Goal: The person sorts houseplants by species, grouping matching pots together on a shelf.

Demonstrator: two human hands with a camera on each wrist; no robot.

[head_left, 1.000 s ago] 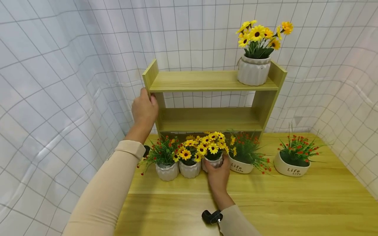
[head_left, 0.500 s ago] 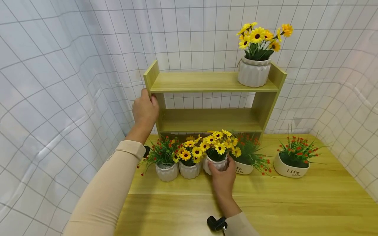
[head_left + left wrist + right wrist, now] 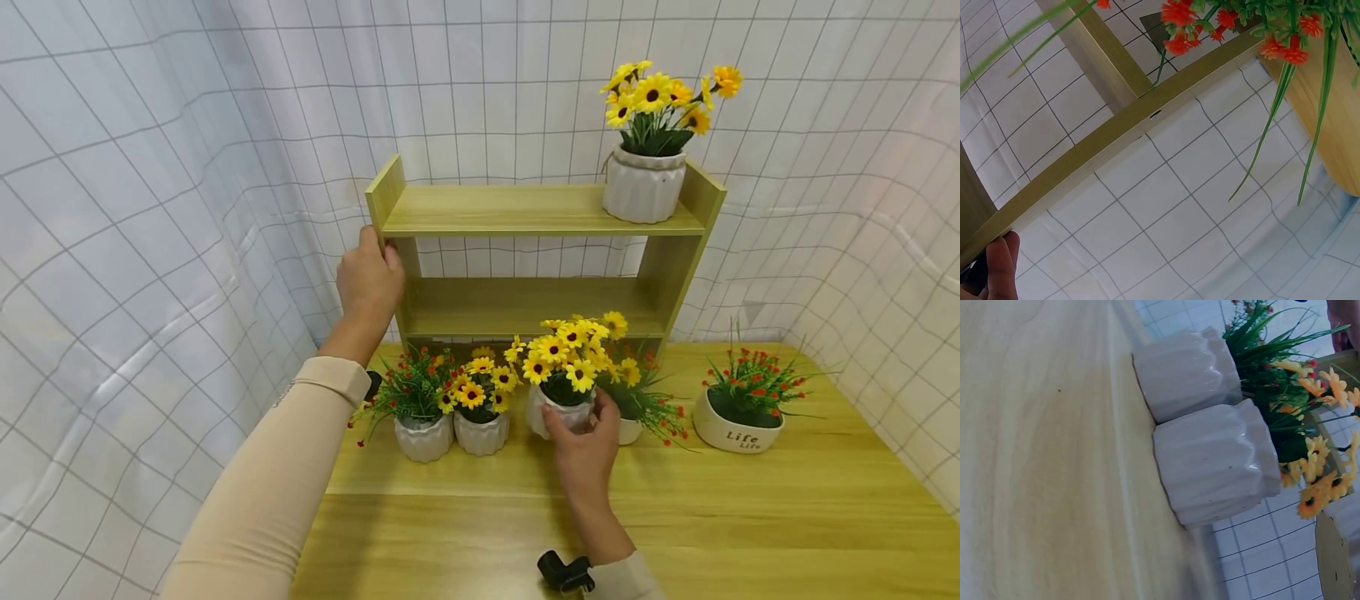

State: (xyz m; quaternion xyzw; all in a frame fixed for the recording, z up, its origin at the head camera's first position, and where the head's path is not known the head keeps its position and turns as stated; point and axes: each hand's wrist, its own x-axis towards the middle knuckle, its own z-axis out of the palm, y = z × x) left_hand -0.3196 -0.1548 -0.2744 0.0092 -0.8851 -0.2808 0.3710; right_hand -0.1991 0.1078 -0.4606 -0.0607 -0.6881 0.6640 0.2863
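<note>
My right hand [image 3: 587, 454] holds a white fluted flowerpot [image 3: 536, 411] of yellow sunflowers, fingers and thumb around its sides. In the right wrist view the underside of that pot [image 3: 1335, 565] shows, raised off the table. My left hand [image 3: 369, 277] grips the left side panel of a wooden shelf [image 3: 487, 218]; its fingertips [image 3: 1002, 265] show at the panel's edge in the left wrist view. Left of the held pot stand a white pot of sunflowers [image 3: 482, 435] and a white pot of red flowers [image 3: 423, 439], side by side on the table.
Another sunflower pot [image 3: 645, 187] stands at the right end of the shelf's top board. Behind my right hand is a partly hidden planter [image 3: 630, 431] with red flowers. A white oval "Life" planter [image 3: 738, 433] sits farther right on the wooden table [image 3: 712, 517]. Gridded curtains [image 3: 187, 167] surround it.
My right hand has lifted the sunflower pot and moved it right, away from the neighbouring pot and across the planter behind. My left hand stays on the shelf panel.
</note>
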